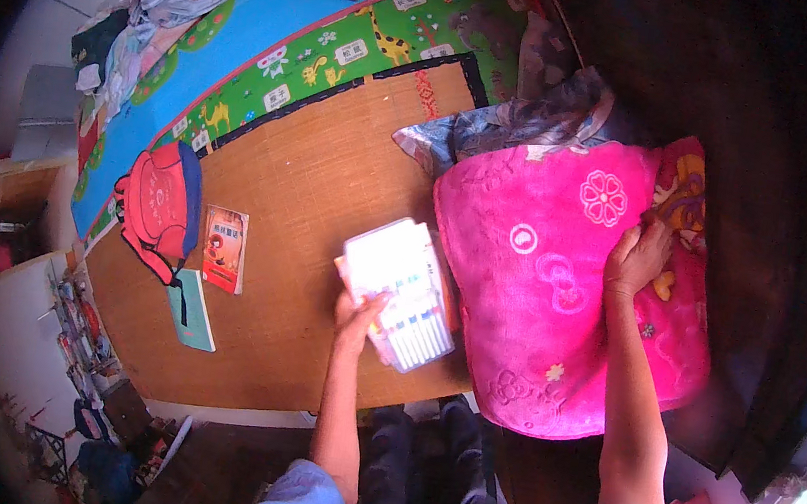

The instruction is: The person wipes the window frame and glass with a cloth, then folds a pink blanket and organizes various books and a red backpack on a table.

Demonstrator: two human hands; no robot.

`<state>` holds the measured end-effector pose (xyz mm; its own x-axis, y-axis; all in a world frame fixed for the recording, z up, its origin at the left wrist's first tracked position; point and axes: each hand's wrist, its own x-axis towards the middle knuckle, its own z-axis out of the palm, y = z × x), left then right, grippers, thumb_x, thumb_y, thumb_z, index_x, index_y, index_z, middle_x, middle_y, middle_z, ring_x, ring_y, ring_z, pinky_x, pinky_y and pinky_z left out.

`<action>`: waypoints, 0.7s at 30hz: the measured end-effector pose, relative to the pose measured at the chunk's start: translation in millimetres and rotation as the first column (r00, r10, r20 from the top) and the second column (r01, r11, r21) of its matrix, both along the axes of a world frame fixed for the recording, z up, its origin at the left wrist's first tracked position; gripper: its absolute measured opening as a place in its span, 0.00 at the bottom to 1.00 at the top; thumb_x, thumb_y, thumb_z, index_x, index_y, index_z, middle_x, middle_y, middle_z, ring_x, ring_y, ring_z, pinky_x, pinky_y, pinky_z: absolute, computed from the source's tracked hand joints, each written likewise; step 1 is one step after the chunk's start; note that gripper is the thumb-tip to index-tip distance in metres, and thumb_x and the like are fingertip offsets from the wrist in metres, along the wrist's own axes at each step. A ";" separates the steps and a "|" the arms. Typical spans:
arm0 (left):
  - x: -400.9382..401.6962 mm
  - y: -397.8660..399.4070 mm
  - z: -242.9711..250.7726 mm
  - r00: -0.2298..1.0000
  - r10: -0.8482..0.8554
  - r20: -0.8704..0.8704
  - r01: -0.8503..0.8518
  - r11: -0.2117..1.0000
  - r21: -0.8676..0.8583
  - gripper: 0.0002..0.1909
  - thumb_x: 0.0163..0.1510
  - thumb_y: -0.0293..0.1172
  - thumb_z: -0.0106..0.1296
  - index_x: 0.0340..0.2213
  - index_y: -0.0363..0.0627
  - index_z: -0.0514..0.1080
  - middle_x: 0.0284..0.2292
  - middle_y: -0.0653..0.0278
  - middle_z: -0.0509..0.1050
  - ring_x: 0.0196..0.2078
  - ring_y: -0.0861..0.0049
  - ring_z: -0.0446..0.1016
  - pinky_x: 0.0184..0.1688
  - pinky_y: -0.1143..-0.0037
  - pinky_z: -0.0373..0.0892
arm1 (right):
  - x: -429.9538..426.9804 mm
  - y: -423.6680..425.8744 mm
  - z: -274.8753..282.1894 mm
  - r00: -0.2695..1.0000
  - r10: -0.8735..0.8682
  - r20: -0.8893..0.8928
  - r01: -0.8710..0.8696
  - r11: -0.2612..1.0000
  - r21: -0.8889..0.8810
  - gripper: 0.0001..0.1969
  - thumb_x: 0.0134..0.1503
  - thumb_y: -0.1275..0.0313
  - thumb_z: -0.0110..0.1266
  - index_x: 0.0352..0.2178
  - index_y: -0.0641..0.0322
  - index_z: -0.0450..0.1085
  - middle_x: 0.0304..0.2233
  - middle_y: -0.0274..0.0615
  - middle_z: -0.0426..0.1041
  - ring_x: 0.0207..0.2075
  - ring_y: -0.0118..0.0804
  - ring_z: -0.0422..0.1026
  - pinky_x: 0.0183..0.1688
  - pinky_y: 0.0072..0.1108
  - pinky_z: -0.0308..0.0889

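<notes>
My left hand (359, 316) grips a stack topped by a clear pack of white pens (424, 334). White, overexposed sheets or covers fill the far part of the stack, and orange edges show at its sides. The stack is held above a brown woven mat (292, 238). On the right, my right hand (641, 258) lies on a folded pink plush blanket (510, 303) with flower patterns. Its fingertips are partly out of sight among the folds, so I cannot tell whether they pinch the cloth.
Left on the mat are a red and blue backpack (160, 199), an orange storybook (225, 249) and a pale green notebook (194, 309). Beyond spreads an animal-print play mat (248, 44) with piled clothes (124, 66). A grey patterned cloth (493, 135) touches the blanket's far edge.
</notes>
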<state>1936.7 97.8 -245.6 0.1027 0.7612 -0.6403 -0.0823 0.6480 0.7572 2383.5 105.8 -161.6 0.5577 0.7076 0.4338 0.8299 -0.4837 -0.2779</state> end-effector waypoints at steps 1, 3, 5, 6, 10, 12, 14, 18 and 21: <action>-10.9 2.1 7.5 1.000 0.015 0.004 -0.015 1.000 0.008 0.24 0.48 0.24 0.60 0.47 0.34 0.67 0.41 0.59 0.75 0.42 0.73 0.75 0.46 0.72 0.71 | 4.2 -0.5 -3.3 0.999 -0.003 0.040 0.002 1.000 0.009 0.16 0.52 0.67 0.43 0.40 0.64 0.66 0.38 0.55 0.68 0.40 0.59 0.66 0.43 0.41 0.60; -21.8 5.4 0.1 0.997 0.076 0.009 -0.077 0.997 0.017 0.20 0.50 0.26 0.59 0.45 0.33 0.69 0.40 0.62 0.75 0.40 0.77 0.74 0.44 0.75 0.70 | 9.2 0.2 -3.1 0.996 -0.013 0.083 0.010 1.000 0.028 0.15 0.51 0.67 0.44 0.39 0.64 0.66 0.37 0.54 0.68 0.40 0.58 0.66 0.43 0.42 0.60; -52.6 4.4 -39.5 0.989 0.097 -0.108 -0.098 0.995 -0.011 0.22 0.50 0.26 0.59 0.47 0.32 0.68 0.41 0.60 0.75 0.41 0.75 0.74 0.44 0.74 0.70 | -10.0 10.9 5.6 1.000 0.015 -0.019 -0.015 1.000 0.012 0.15 0.51 0.68 0.44 0.39 0.65 0.66 0.37 0.55 0.68 0.40 0.59 0.66 0.44 0.42 0.59; -64.2 3.6 -54.8 0.986 0.163 -0.018 -0.163 0.987 -0.007 0.24 0.50 0.26 0.59 0.48 0.31 0.67 0.42 0.59 0.74 0.41 0.73 0.74 0.45 0.72 0.70 | -16.7 13.3 6.4 1.000 0.020 -0.017 -0.019 0.999 0.031 0.15 0.51 0.68 0.44 0.39 0.65 0.66 0.37 0.55 0.68 0.40 0.59 0.66 0.44 0.42 0.59; -46.9 62.8 -28.6 0.996 0.074 0.055 -0.070 0.995 -0.070 0.21 0.47 0.22 0.61 0.44 0.32 0.69 0.40 0.59 0.75 0.40 0.71 0.75 0.43 0.71 0.72 | -2.3 0.5 4.2 0.999 -0.013 -0.035 0.013 1.000 -0.015 0.16 0.50 0.68 0.44 0.39 0.65 0.67 0.37 0.56 0.67 0.40 0.59 0.65 0.44 0.42 0.60; -41.8 111.6 -5.2 1.000 -0.022 -0.004 0.022 0.999 0.038 0.21 0.50 0.22 0.57 0.46 0.32 0.68 0.41 0.58 0.74 0.42 0.72 0.75 0.45 0.72 0.72 | -1.1 3.4 9.1 0.997 -0.020 -0.068 0.021 1.000 0.012 0.15 0.50 0.68 0.45 0.38 0.64 0.67 0.37 0.56 0.67 0.40 0.60 0.65 0.44 0.42 0.59; -27.8 172.4 15.0 0.998 -0.043 -0.042 0.049 0.990 0.132 0.22 0.50 0.23 0.57 0.47 0.32 0.67 0.40 0.59 0.73 0.42 0.72 0.74 0.44 0.73 0.72 | 1.2 1.3 2.0 0.997 -0.026 -0.079 0.027 1.000 0.007 0.15 0.49 0.68 0.45 0.37 0.64 0.68 0.37 0.57 0.67 0.40 0.60 0.65 0.44 0.42 0.59; 11.3 291.6 52.4 0.998 -0.042 -0.038 0.053 0.935 0.349 0.25 0.54 0.32 0.54 0.51 0.33 0.64 0.45 0.58 0.72 0.46 0.72 0.72 0.47 0.74 0.69 | -7.1 9.0 1.6 0.993 -0.034 -0.110 0.031 0.999 -0.028 0.15 0.48 0.67 0.45 0.37 0.63 0.67 0.37 0.56 0.67 0.40 0.60 0.65 0.44 0.43 0.59; 93.7 359.9 90.9 0.977 -0.210 -0.027 0.205 0.905 0.372 0.25 0.48 0.29 0.61 0.46 0.32 0.68 0.40 0.57 0.75 0.43 0.71 0.73 0.47 0.72 0.69 | 1.1 7.5 4.3 0.991 0.005 -0.130 -0.004 1.000 0.004 0.16 0.47 0.67 0.46 0.37 0.63 0.67 0.38 0.56 0.66 0.40 0.60 0.64 0.44 0.44 0.58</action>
<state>2030.5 457.7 -154.7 0.2904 0.9042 -0.3132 0.0115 0.3240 0.9460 2384.6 113.3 -157.3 0.6063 0.7088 0.3605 0.7888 -0.4785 -0.3857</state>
